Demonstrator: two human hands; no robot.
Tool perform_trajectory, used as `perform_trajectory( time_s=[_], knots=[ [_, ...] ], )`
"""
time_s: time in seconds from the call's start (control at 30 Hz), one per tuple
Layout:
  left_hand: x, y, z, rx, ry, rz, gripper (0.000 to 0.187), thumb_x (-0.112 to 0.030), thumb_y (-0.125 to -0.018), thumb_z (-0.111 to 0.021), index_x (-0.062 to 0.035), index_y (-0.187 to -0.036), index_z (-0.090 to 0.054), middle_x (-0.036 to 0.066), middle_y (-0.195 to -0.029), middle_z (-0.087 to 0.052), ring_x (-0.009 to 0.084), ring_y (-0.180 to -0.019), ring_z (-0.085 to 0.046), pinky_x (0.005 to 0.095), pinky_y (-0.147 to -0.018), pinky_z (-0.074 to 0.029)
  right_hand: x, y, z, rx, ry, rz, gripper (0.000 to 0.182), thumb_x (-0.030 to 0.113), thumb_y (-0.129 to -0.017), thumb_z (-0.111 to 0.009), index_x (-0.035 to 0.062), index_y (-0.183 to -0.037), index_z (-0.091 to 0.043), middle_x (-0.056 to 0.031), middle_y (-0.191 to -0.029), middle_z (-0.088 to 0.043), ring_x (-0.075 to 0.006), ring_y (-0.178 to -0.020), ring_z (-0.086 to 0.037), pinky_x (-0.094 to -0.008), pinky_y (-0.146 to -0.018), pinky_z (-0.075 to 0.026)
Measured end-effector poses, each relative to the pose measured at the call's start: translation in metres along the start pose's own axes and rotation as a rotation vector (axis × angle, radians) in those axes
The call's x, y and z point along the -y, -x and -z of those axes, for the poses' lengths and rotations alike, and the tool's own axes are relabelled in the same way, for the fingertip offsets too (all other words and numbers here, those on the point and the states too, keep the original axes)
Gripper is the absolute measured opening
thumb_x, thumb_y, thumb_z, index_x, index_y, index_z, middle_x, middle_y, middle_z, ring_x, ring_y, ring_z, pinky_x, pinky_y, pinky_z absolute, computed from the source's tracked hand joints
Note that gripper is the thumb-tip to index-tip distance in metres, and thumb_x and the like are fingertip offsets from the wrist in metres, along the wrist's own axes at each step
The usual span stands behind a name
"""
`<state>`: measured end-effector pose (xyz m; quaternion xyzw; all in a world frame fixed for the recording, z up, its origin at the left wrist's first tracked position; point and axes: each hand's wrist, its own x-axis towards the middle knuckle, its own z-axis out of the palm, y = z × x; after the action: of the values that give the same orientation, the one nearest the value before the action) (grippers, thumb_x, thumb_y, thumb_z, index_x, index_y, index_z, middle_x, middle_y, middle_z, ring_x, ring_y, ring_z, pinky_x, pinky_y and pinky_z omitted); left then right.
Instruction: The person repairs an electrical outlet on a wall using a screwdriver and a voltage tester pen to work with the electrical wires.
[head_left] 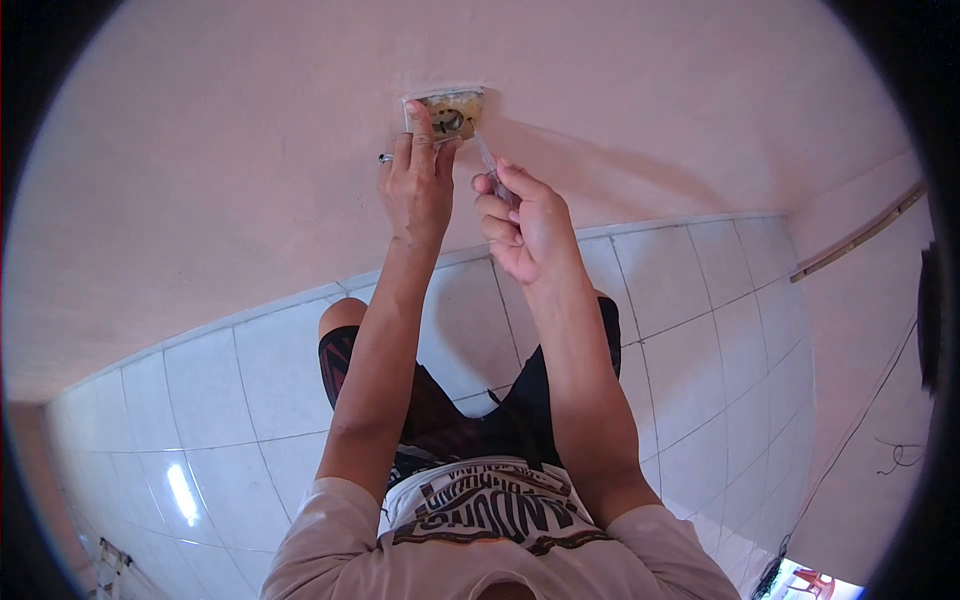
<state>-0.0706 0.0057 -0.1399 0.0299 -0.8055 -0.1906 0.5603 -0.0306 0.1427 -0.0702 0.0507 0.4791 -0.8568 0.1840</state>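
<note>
An electrical wall socket (462, 101) sits in the pink wall, its yellowish inner part and dark round centre uncovered. My left hand (415, 190) grips the socket from the left and below, with one finger laid up across its edge. Beside those fingers, a short shiny metal end (385, 158) sticks out to the left; the rest of it is hidden. My right hand (528, 218) is closed around a screwdriver (487, 155) with a clear handle. Its shaft points up and left, with the tip at the socket's lower right corner.
The pink wall (250, 150) meets a white tiled floor (200, 390) below. My knees are close to the wall. A wooden strip (860, 232) and a thin dark cable (855, 430) run along the right. A ladder-like object (112, 565) is at lower left.
</note>
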Motion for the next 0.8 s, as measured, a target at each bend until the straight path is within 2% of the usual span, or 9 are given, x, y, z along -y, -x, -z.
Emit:
perform_trajectory(
  time_s=[0.1, 0.2, 0.23, 0.33, 0.43, 0.53, 0.63, 0.73, 0.8],
  knots=[
    [0.002, 0.001, 0.0, 0.007, -0.007, -0.003, 0.083, -0.023, -0.084, -0.08, -0.0068, -0.154, -0.04, 0.004, -0.08, -0.058, 0.0189, -0.065, -0.058, 0.0344, -0.056, -0.047, 0.003, -0.005, 0.001, -0.012, 0.054, 0.045, 0.019, 0.006, -0.094, -0.064, 0.0029, -0.113, -0.065, -0.0087, -0.086, -0.065, -0.0089, -0.058, -0.051, -0.0261, -0.044, -0.038],
    [0.002, 0.0, 0.0, -0.009, -0.005, -0.011, 0.083, -0.024, -0.084, -0.08, -0.0069, -0.154, -0.04, 0.004, -0.08, -0.058, 0.0194, -0.064, -0.058, 0.0346, -0.056, -0.047, -0.017, -0.015, 0.004, -0.213, 0.978, 0.977, 0.018, 0.005, -0.093, -0.065, 0.0033, -0.111, -0.067, -0.0091, -0.087, -0.067, -0.0153, -0.066, -0.062, -0.0341, -0.053, -0.049],
    [0.003, -0.001, 0.0, -0.013, -0.009, -0.016, 0.084, -0.024, -0.083, -0.08, -0.0069, -0.154, -0.04, 0.004, -0.08, -0.059, 0.0194, -0.064, -0.058, 0.0347, -0.056, -0.047, -0.017, -0.008, 0.001, -0.344, 1.25, 1.119, 0.016, 0.009, -0.095, -0.064, 0.0034, -0.11, -0.068, -0.0095, -0.088, -0.069, -0.0206, -0.071, -0.067, -0.0395, -0.062, -0.055],
    [0.001, 0.0, 0.001, 0.006, -0.016, 0.003, 0.084, -0.023, -0.083, -0.081, -0.007, -0.155, -0.039, 0.005, -0.08, -0.059, 0.0195, -0.064, -0.058, 0.0349, -0.056, -0.047, -0.02, -0.013, 0.0, -0.391, 1.35, 1.076, 0.019, 0.016, -0.098, -0.064, 0.0034, -0.111, -0.067, -0.0085, -0.087, -0.068, -0.0202, -0.064, -0.064, -0.0377, -0.058, -0.053],
    [-0.001, -0.001, 0.002, 0.02, -0.012, 0.017, 0.084, -0.023, -0.084, -0.08, -0.007, -0.155, -0.039, 0.005, -0.08, -0.059, 0.0194, -0.064, -0.058, 0.0348, -0.056, -0.047, -0.001, -0.021, 0.026, 0.238, -0.223, -0.092, 0.021, 0.02, -0.099, -0.062, 0.0027, -0.111, -0.065, -0.007, -0.087, -0.067, -0.0209, -0.058, -0.06, -0.0372, -0.056, -0.052],
    [0.002, 0.0, 0.0, 0.016, 0.0, 0.008, 0.083, -0.022, -0.084, -0.08, -0.007, -0.155, -0.039, 0.004, -0.08, -0.059, 0.0195, -0.064, -0.058, 0.0345, -0.056, -0.046, 0.004, -0.012, 0.01, 0.025, -0.049, -0.001, 0.021, 0.019, -0.101, -0.059, 0.0013, -0.111, -0.063, -0.0062, -0.086, -0.066, -0.0196, -0.058, -0.059, -0.0347, -0.056, -0.051],
    [0.002, 0.001, 0.0, 0.004, -0.009, 0.001, 0.083, -0.022, -0.084, -0.08, -0.0071, -0.155, -0.039, 0.004, -0.079, -0.058, 0.0197, -0.064, -0.057, 0.0344, -0.056, -0.046, -0.008, -0.011, 0.004, -0.151, 0.941, 0.772, 0.022, 0.018, -0.103, -0.055, -0.0003, -0.11, -0.063, -0.0063, -0.085, -0.065, -0.0169, -0.06, -0.058, -0.0322, -0.059, -0.052],
    [0.002, 0.001, -0.001, -0.002, -0.018, 0.007, 0.084, -0.022, -0.084, -0.08, -0.0072, -0.155, -0.039, 0.004, -0.079, -0.058, 0.02, -0.064, -0.057, 0.0345, -0.056, -0.046, -0.007, -0.001, -0.003, -0.35, 1.606, 1.029, 0.022, 0.017, -0.104, -0.051, 0.0003, -0.11, -0.063, -0.0059, -0.085, -0.064, -0.0146, -0.06, -0.056, -0.0306, -0.061, -0.051],
    [0.001, 0.001, -0.003, -0.007, -0.01, 0.008, 0.084, -0.023, -0.083, -0.081, -0.0072, -0.155, -0.039, 0.004, -0.079, -0.058, 0.02, -0.064, -0.057, 0.0346, -0.056, -0.046, -0.005, -0.001, -0.01, -0.243, 1.099, 0.702, 0.021, 0.017, -0.104, -0.051, 0.0012, -0.11, -0.063, -0.0063, -0.084, -0.064, -0.0146, -0.061, -0.056, -0.0308, -0.061, -0.051]
  ],
)
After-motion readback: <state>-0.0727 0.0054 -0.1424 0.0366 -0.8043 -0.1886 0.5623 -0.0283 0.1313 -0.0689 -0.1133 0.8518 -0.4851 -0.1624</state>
